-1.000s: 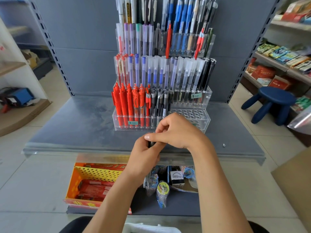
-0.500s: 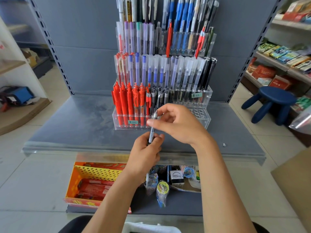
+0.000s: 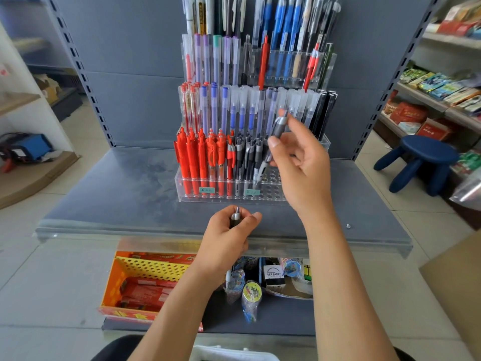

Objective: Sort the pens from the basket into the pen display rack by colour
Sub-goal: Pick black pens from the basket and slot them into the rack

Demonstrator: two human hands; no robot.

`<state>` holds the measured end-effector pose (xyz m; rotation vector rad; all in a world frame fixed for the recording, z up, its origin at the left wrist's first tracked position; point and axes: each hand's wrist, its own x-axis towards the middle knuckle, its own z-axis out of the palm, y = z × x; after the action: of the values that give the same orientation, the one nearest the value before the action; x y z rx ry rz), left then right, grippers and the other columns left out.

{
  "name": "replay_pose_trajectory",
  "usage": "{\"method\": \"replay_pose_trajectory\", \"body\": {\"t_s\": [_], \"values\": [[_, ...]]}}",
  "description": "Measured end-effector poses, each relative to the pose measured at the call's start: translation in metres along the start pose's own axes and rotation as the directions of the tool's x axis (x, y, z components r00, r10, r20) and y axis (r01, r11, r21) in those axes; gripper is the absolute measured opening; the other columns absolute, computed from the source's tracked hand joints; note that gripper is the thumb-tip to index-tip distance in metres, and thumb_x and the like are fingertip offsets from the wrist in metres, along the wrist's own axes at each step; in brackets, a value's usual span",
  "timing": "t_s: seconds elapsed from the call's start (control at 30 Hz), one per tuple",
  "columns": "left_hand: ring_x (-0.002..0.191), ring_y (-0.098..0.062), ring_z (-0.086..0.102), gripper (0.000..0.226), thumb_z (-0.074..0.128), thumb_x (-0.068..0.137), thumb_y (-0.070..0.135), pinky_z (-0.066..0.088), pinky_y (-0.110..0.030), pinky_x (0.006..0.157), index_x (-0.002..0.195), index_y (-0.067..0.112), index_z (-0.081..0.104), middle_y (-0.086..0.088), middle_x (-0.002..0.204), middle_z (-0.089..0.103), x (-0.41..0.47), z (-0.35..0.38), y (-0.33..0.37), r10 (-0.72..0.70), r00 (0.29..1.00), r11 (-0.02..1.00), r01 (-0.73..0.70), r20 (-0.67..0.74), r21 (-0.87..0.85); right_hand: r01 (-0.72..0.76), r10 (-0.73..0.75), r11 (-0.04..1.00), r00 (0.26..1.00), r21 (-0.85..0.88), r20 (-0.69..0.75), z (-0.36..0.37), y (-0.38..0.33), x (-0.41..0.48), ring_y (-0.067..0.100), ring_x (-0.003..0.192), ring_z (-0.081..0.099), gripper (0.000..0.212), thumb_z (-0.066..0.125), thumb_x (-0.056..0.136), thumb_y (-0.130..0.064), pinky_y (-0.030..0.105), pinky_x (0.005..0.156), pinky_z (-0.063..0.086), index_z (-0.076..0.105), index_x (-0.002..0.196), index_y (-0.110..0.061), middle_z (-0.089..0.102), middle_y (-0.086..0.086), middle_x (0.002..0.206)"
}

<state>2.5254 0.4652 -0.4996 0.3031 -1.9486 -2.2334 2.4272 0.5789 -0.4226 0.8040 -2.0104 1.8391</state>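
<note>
A clear tiered pen display rack [image 3: 270,190] stands on the grey shelf, its front row holding red pens [image 3: 194,158] at left and grey-black pens [image 3: 246,155] beside them. My right hand [image 3: 299,165] grips a grey-black pen [image 3: 278,128], tilted, its tip down over the rack's bare front holes. My left hand [image 3: 229,235] is lower, over the shelf's front edge, closed around a bundle of grey pens [image 3: 235,217] whose tops stick out. The basket's rim [image 3: 234,354] barely shows at the bottom edge.
The grey shelf [image 3: 117,199] has a clear lip along the front. Below it sit a yellow-orange perforated crate [image 3: 145,269] and small packaged goods [image 3: 250,295]. A blue stool [image 3: 421,162] stands on the right, with stocked shelves [image 3: 440,84] behind it.
My right hand has pulled one grey-black pen away from the bundle in my left hand and carried it up and right to the rack's front row. My left hand stayed low.
</note>
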Motion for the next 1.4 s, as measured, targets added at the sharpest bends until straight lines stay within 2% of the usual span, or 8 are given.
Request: {"method": "replay_pose_trajectory", "body": {"t_s": [0.2,0.43,0.57,0.93,1.07,1.17,1.27,1.4], "values": [[0.051,-0.015,0.022,0.024,0.062,0.100,0.019,0.026,-0.021,0.043,0.085,0.010,0.046,-0.004,0.067,0.030,0.000,0.000,0.000,-0.006,1.000,1.000,0.006,0.003,-0.010,0.113,-0.123,0.989,0.987,-0.098,-0.104,0.000,0.014,0.003,0.013,0.099,0.062,0.045,0.055,0.103,-0.020,0.039,0.086,0.060,0.047,0.147,-0.028,0.063,0.002,0.103],[0.051,-0.015,0.023,0.024,0.061,0.100,0.019,0.026,-0.023,0.044,0.085,0.010,0.046,-0.003,0.067,0.032,-0.001,0.001,0.001,-0.012,1.000,1.000,0.012,0.000,-0.005,0.128,-0.143,0.961,0.989,-0.246,-0.044,0.006,0.028,0.002,-0.003,0.095,0.057,0.044,0.057,0.103,-0.014,0.010,0.081,0.051,0.051,0.147,-0.018,0.060,0.001,0.101],[0.050,-0.014,0.023,0.023,0.061,0.100,0.018,0.026,-0.022,0.043,0.085,0.010,0.046,-0.002,0.066,0.032,-0.001,0.001,0.002,-0.014,1.000,1.000,0.014,0.004,-0.013,0.092,-0.103,0.951,0.994,-0.297,-0.023,0.010,0.036,-0.002,-0.010,0.090,0.055,0.045,0.058,0.102,-0.013,0.004,0.078,0.045,0.051,0.146,-0.018,0.059,0.002,0.099],[0.048,-0.012,0.023,0.010,0.057,0.101,0.009,0.026,-0.021,0.042,0.094,0.008,0.050,-0.001,0.065,0.033,-0.003,0.003,0.005,-0.027,1.000,0.998,0.026,-0.010,-0.062,-0.098,0.082,0.918,0.995,-0.384,-0.057,0.009,0.035,-0.007,0.002,0.089,0.063,0.066,0.071,0.092,-0.020,0.018,0.079,0.051,0.043,0.151,-0.027,0.067,-0.012,0.098],[0.046,-0.014,0.023,0.016,0.060,0.098,0.006,0.024,-0.024,0.042,0.112,0.005,0.052,0.000,0.061,0.034,-0.001,0.003,0.004,-0.043,0.999,0.996,0.040,-0.030,-0.074,-0.179,0.152,0.948,0.981,-0.264,-0.117,0.012,0.018,-0.013,0.005,0.082,0.059,0.042,0.073,0.088,-0.034,0.031,0.076,0.053,0.049,0.120,-0.023,0.060,-0.008,0.094],[0.044,-0.011,0.030,0.028,0.066,0.093,0.004,0.029,-0.024,0.043,0.118,0.011,0.054,0.005,0.057,0.038,-0.001,0.003,0.001,-0.030,0.999,0.998,0.028,-0.039,-0.058,-0.133,0.198,0.943,0.961,-0.304,0.193,0.003,0.006,-0.014,0.002,0.068,0.055,0.027,0.076,0.082,-0.049,0.024,0.064,0.047,0.064,0.092,-0.027,0.062,-0.010,0.078],[0.047,-0.002,0.047,0.041,0.074,0.083,0.008,0.038,-0.017,0.045,0.119,0.005,0.055,0.009,0.065,0.054,-0.002,0.003,0.000,0.027,1.000,0.998,-0.028,-0.014,-0.057,-0.146,0.429,0.872,0.688,-0.467,0.586,0.000,-0.003,-0.017,-0.001,0.073,0.063,0.033,0.080,0.074,-0.060,0.024,0.070,0.052,0.076,0.090,-0.032,0.070,-0.013,0.082],[0.054,-0.001,0.060,0.040,0.072,0.087,-0.002,0.044,-0.012,0.049,0.124,0.002,0.056,0.005,0.077,0.066,-0.003,0.003,0.002,0.061,0.998,0.998,-0.062,-0.019,-0.023,-0.156,0.451,0.869,0.644,-0.470,0.619,0.005,-0.005,-0.020,0.000,0.081,0.067,0.020,0.080,0.081,-0.049,0.027,0.079,0.056,0.079,0.088,-0.030,0.073,-0.018,0.083]]}}
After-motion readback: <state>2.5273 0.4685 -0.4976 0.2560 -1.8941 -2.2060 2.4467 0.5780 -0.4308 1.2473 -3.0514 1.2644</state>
